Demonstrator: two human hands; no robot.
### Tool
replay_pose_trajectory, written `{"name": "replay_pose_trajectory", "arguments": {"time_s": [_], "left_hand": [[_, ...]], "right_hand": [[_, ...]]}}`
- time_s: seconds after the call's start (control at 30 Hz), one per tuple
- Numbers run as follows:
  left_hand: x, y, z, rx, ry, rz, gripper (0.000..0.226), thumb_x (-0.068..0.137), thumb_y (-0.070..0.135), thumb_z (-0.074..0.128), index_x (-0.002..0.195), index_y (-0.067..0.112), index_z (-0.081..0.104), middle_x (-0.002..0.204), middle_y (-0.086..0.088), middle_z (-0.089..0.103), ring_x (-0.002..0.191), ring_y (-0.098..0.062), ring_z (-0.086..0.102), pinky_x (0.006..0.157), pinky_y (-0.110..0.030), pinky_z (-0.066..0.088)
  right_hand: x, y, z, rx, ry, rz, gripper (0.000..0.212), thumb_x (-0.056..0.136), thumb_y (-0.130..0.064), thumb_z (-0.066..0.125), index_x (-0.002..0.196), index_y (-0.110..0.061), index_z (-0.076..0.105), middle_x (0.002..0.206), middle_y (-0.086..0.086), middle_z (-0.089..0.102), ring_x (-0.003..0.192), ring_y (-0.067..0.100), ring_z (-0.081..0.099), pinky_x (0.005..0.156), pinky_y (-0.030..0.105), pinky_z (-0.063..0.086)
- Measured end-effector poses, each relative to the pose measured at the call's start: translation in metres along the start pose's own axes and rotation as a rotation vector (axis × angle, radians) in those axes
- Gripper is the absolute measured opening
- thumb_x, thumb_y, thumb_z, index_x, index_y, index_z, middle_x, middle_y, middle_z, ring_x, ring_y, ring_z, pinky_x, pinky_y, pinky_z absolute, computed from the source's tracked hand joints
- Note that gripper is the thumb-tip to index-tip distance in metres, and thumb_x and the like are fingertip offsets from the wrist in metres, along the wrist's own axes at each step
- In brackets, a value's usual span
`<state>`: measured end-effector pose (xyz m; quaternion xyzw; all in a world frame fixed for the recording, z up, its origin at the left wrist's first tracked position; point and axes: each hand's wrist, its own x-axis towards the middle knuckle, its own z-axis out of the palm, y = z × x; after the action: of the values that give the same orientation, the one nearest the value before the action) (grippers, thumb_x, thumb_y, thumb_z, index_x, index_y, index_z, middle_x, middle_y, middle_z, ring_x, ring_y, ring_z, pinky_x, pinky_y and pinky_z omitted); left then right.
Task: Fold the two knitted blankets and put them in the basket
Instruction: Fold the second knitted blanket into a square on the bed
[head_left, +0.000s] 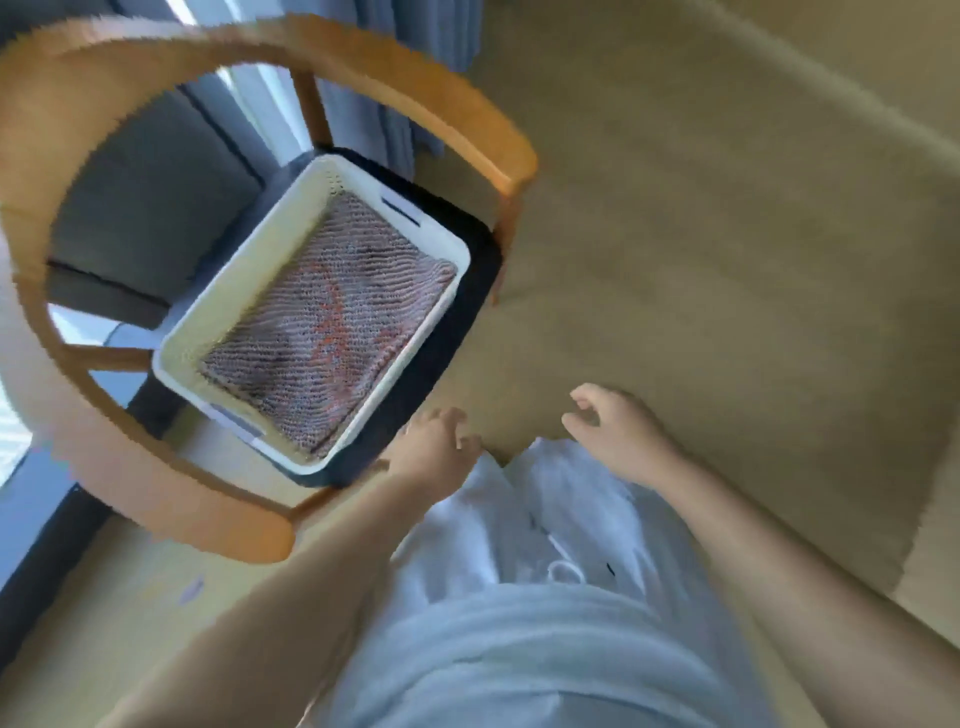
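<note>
Head view: I see the chair (62, 104) with its dark seat (441, 353) carrying the basket (228, 275), and a folded blanket (332, 322) lying flat inside it. My left hand (434, 447) hovers at the seat's near right edge, just beside the basket, fingers loosely curled, holding nothing. My right hand (613, 431) hangs over the carpet (727, 260), loosely bent, also empty, well apart from the blanket.
</note>
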<state>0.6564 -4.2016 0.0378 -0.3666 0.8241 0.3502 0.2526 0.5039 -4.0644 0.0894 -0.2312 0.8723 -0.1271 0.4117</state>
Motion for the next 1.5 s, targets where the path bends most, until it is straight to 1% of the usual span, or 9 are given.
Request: {"name": "replay_pose_trajectory", "arguments": {"time_s": [0.17, 0.37, 0.57, 0.7, 0.77, 0.93, 1.13, 1.33, 1.5], "left_hand": [[-0.015, 0.051, 0.010, 0.448, -0.305, 0.272, 0.040, 0.093, 0.036, 0.047, 0.127, 0.015, 0.050, 0.124, -0.002, 0.058, 0.112, -0.022, 0.054, 0.084, -0.027, 0.043], [-0.043, 0.110, 0.062, 0.811, -0.391, 0.482, 0.036, 0.092, 0.040, 0.045, 0.123, 0.023, 0.050, 0.125, -0.001, 0.057, 0.113, -0.023, 0.053, 0.092, -0.031, 0.045], [-0.131, 0.153, 0.180, 0.981, -0.444, 0.694, 0.034, 0.094, 0.033, 0.037, 0.124, 0.023, 0.049, 0.125, 0.000, 0.056, 0.113, -0.023, 0.053, 0.091, -0.032, 0.044], [-0.205, 0.170, 0.269, 1.150, -0.461, 0.884, 0.040, 0.090, 0.038, 0.040, 0.127, 0.023, 0.046, 0.127, -0.002, 0.055, 0.114, -0.025, 0.053, 0.091, -0.033, 0.043], [-0.238, 0.178, 0.301, 1.175, -0.489, 0.972, 0.037, 0.091, 0.037, 0.042, 0.123, 0.019, 0.049, 0.124, -0.004, 0.057, 0.113, -0.025, 0.053, 0.088, -0.034, 0.040], [-0.278, 0.207, 0.358, 1.156, -0.522, 1.014, 0.036, 0.092, 0.040, 0.044, 0.121, 0.020, 0.051, 0.120, 0.001, 0.059, 0.111, -0.021, 0.054, 0.089, -0.032, 0.043], [-0.285, 0.268, 0.422, 1.158, -0.582, 1.003, 0.038, 0.093, 0.039, 0.045, 0.127, 0.023, 0.048, 0.122, 0.004, 0.059, 0.110, -0.017, 0.055, 0.087, -0.029, 0.040], [-0.284, 0.403, 0.508, 1.130, -0.620, 0.978, 0.035, 0.090, 0.036, 0.049, 0.122, 0.022, 0.053, 0.121, 0.002, 0.061, 0.108, -0.019, 0.056, 0.089, -0.030, 0.043], [-0.304, 0.525, 0.571, 1.240, -0.740, 1.112, 0.011, 0.090, 0.032, 0.049, 0.097, 0.023, 0.052, 0.103, -0.005, 0.062, 0.083, -0.018, 0.050, 0.079, -0.033, 0.045]], "right_hand": [[-0.087, 0.085, 0.021, 0.261, 0.143, 0.292, 0.047, 0.092, -0.027, 0.055, 0.133, -0.007, 0.045, 0.126, 0.012, 0.059, 0.111, 0.029, 0.058, 0.089, 0.030, 0.043], [-0.202, 0.156, 0.089, 0.561, 0.325, 0.486, 0.034, 0.093, -0.023, 0.052, 0.120, -0.002, 0.055, 0.117, 0.015, 0.063, 0.105, 0.028, 0.058, 0.082, 0.029, 0.041], [-0.322, 0.223, 0.167, 0.764, 0.435, 0.609, 0.034, 0.093, -0.026, 0.051, 0.122, -0.008, 0.054, 0.098, 0.003, 0.060, 0.091, 0.020, 0.055, 0.080, 0.026, 0.040], [-0.398, 0.263, 0.214, 0.860, 0.552, 0.738, 0.004, 0.092, -0.023, 0.050, 0.091, -0.021, 0.053, 0.073, -0.010, 0.050, 0.077, 0.017, 0.047, 0.061, 0.015, 0.034], [-0.425, 0.279, 0.234, 0.935, 0.597, 0.810, 0.007, 0.091, -0.022, 0.050, 0.086, -0.018, 0.053, 0.068, -0.011, 0.048, 0.074, 0.017, 0.045, 0.059, 0.015, 0.034], [-0.467, 0.316, 0.265, 1.141, 0.686, 0.953, 0.024, 0.090, -0.019, 0.052, 0.108, -0.005, 0.058, 0.086, 0.012, 0.065, 0.078, 0.025, 0.053, 0.070, 0.029, 0.039], [-0.479, 0.385, 0.265, 1.261, 0.706, 0.998, 0.025, 0.090, -0.020, 0.052, 0.109, -0.005, 0.058, 0.081, 0.001, 0.059, 0.077, 0.017, 0.052, 0.073, 0.029, 0.042], [-0.497, 0.497, 0.205, 1.305, 0.760, 1.038, 0.027, 0.090, -0.020, 0.051, 0.114, -0.007, 0.057, 0.083, 0.000, 0.060, 0.078, 0.017, 0.053, 0.074, 0.027, 0.041], [-0.515, 0.585, 0.148, 1.340, 0.821, 1.076, 0.029, 0.091, -0.022, 0.050, 0.115, -0.008, 0.056, 0.086, -0.002, 0.057, 0.083, 0.018, 0.055, 0.078, 0.027, 0.043]]}}
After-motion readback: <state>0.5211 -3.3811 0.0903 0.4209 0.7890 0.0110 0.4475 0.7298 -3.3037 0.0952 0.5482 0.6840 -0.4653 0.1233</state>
